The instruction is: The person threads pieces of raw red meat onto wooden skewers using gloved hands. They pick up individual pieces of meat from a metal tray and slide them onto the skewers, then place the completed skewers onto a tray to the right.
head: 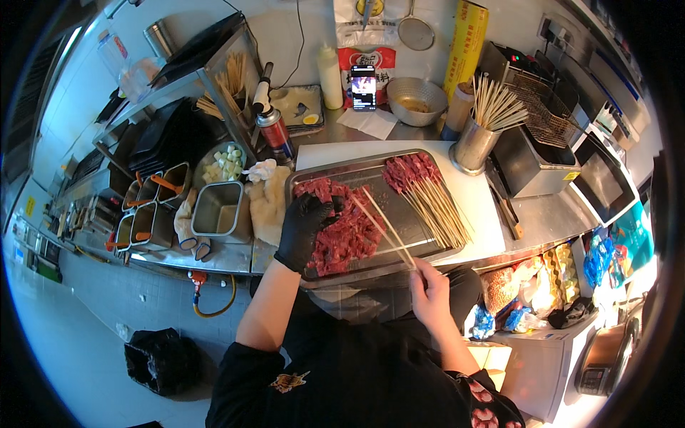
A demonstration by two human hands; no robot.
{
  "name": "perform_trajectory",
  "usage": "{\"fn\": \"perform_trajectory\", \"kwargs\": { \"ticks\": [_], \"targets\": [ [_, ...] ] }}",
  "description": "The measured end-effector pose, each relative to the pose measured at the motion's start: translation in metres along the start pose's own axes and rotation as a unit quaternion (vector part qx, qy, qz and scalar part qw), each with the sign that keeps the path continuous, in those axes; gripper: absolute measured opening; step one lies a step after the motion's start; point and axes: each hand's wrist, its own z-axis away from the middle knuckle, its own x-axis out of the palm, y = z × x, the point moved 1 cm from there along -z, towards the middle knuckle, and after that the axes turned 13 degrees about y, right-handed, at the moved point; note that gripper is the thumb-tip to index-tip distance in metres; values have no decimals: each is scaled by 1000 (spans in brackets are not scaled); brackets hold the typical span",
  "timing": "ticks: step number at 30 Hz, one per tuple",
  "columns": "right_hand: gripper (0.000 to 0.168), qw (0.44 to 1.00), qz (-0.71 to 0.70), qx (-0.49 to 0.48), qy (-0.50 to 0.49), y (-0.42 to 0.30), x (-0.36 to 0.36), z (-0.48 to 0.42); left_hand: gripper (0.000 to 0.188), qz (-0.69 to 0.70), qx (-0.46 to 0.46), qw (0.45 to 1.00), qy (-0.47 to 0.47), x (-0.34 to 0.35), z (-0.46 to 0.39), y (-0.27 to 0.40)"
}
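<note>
My left hand [305,227], in a black glove, rests on the left edge of a heap of raw red meat pieces [350,241] in a metal tray [369,267]. Its fingertips are among the meat, and whether they grip a piece is hard to see. Bare and closed, my right hand [429,289] holds a few thin wooden skewers [393,235] by their lower ends at the tray's near edge. Their far ends spread over the meat. Several loaded meat skewers [425,198] lie side by side in the tray's right part, meat at the far end. Another bare skewer [404,247] lies across the tray.
The tray lies on a white cutting board [479,214]. Right of it are a metal cup of skewers [473,147] and a knife [505,211]. Behind stand a phone [363,88], a metal bowl [417,101] and a gas torch [274,131]. An empty metal container [220,208] stands left.
</note>
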Motion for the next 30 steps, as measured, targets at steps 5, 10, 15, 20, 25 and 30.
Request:
{"fn": "perform_trajectory", "kwargs": {
  "ticks": [5, 10, 15, 20, 25, 30],
  "targets": [
    [26, 988, 136, -37, -61, -44, -7, -89, 26, -60, 33, 996, 64, -20, 11, -14],
    [24, 930, 132, -338, -66, -12, 60, -240, 25, -83, 94, 988, 86, -29, 37, -17],
    [28, 858, 321, -366, -165, 18, 156, -352, 25, -88, 58, 988, 114, -45, 71, -4],
    [32, 831, 425, -268, -238, 39, 217, -400, 27, -43, 52, 987, 145, -59, 83, -10],
    [32, 828, 458, -219, -239, 46, 244, -403, 29, -56, 36, 983, 169, -80, 89, -13],
    [37, 811, 472, -187, -291, 65, 238, -396, 28, -30, 31, 985, 167, -73, 85, -5]
  ]
}}
